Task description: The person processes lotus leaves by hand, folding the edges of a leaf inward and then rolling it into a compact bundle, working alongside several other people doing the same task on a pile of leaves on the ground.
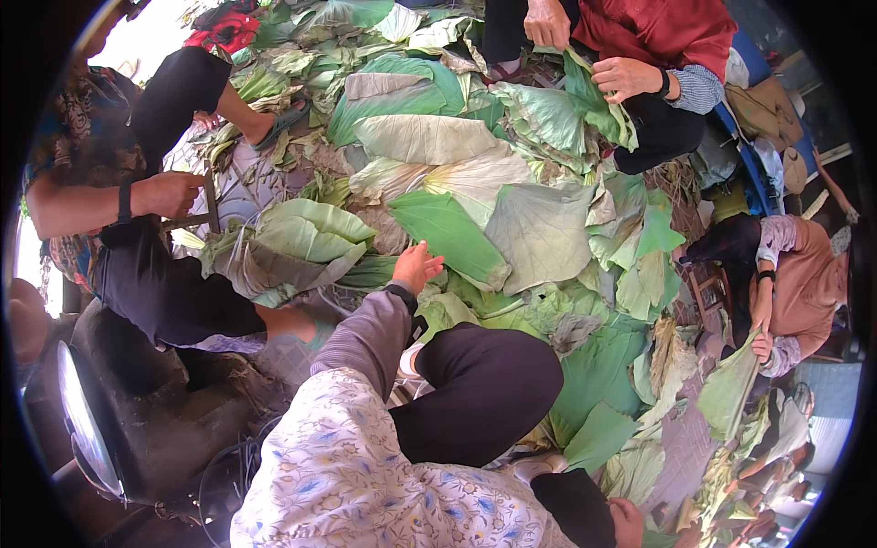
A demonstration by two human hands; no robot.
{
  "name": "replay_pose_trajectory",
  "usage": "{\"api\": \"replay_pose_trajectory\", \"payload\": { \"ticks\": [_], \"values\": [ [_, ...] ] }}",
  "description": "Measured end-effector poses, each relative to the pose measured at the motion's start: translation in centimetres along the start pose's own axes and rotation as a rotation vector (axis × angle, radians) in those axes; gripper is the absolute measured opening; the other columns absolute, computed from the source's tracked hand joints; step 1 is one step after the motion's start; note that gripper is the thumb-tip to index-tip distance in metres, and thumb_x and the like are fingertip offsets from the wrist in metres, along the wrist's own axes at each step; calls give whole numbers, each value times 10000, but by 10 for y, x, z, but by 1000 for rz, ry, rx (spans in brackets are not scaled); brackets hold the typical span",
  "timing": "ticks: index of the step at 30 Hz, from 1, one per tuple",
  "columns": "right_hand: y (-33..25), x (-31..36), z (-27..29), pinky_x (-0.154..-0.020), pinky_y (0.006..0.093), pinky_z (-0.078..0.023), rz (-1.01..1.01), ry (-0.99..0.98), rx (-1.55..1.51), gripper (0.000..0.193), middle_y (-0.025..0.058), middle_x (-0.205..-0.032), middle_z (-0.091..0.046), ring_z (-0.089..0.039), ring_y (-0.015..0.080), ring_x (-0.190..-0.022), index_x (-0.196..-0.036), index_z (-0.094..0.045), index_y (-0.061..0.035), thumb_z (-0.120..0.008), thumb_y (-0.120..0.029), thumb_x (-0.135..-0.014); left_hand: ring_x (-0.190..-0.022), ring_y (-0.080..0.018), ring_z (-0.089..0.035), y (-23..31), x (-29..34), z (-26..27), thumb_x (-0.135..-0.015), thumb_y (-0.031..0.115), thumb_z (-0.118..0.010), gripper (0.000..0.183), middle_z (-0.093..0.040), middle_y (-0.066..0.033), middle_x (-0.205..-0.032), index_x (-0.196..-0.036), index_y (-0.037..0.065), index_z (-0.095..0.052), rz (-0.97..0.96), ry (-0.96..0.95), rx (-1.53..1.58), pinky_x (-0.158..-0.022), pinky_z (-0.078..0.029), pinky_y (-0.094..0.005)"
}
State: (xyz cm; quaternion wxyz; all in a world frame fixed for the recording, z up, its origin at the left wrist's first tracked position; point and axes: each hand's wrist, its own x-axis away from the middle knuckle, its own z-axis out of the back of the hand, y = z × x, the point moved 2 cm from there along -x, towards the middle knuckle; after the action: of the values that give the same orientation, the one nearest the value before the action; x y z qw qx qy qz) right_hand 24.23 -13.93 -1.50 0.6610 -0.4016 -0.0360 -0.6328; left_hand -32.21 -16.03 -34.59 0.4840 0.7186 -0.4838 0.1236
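Observation:
My left hand (418, 267) reaches forward over the heap, its fingers apart with nothing seen in them. Just ahead of its fingertips lies a folded bright green leaf (443, 228), like a large lotus leaf; I cannot tell whether they touch. Beyond that are a pale greyish leaf (541, 236) and a yellowed, drying one (475, 178). Low on the right, beside my dark-trousered knee, my right hand (626, 522) is only partly in view and its fingers are mostly hidden. Close to it shows a bit of green leaf (656, 539).
Leaves cover the floor all around. A person on the left holds a stick-like piece (212, 196) by a leaf bundle (301, 239). Across from me, someone in red handles a green leaf (594, 100). At right, another grips a leaf (728, 393). A dark rounded vessel (137, 402) stands left.

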Motion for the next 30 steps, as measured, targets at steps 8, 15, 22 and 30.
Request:
{"api": "replay_pose_trajectory", "payload": {
  "ticks": [8, 15, 22, 30],
  "values": [
    [-34, -17, -14, -842, 302, -377, -60, -75, 68, 237, 115, -987, -579, -526, 227, -941, -999, -567, -53, -491, -196, -826, -872, -300, -520, 7, -65, -5, -841, 223, -515, 410, -430, -134, -1016, -1152, 27, -333, -8, 353, 286, -575, -464, -341],
    [-44, -22, 2, -855, 318, -374, -77, -65, 91, 273, 126, -995, -576, -521, 264, -953, -1026, -562, -76, -496, -249, -826, -628, -127, -459, 42, -44, -33, -819, 293, -545, 273, -518, 5, -756, -1020, 127, -462, -181, 167, 41, -603, -401, -277],
    [-10, -46, 49, -643, 265, -452, 153, -206, 241, 257, 103, -777, -617, -572, 133, -689, -942, -583, 5, -572, -199, -785, -800, -82, -546, 93, 92, -173, -806, 171, -582, 229, -607, -5, -885, -980, 22, -588, -162, -473, -345, -738, -430, -241],
    [-130, -41, 156, -779, 304, -420, 739, 291, 74, 430, 133, -1089, -519, -528, 218, -960, -1117, -477, -31, -627, -164, -738, -789, -56, -544, 63, 278, -349, -801, 82, -582, 187, -616, 16, -872, -980, 34, -608, -167, -1013, -654, -741, -442, -222]
  ]
}}
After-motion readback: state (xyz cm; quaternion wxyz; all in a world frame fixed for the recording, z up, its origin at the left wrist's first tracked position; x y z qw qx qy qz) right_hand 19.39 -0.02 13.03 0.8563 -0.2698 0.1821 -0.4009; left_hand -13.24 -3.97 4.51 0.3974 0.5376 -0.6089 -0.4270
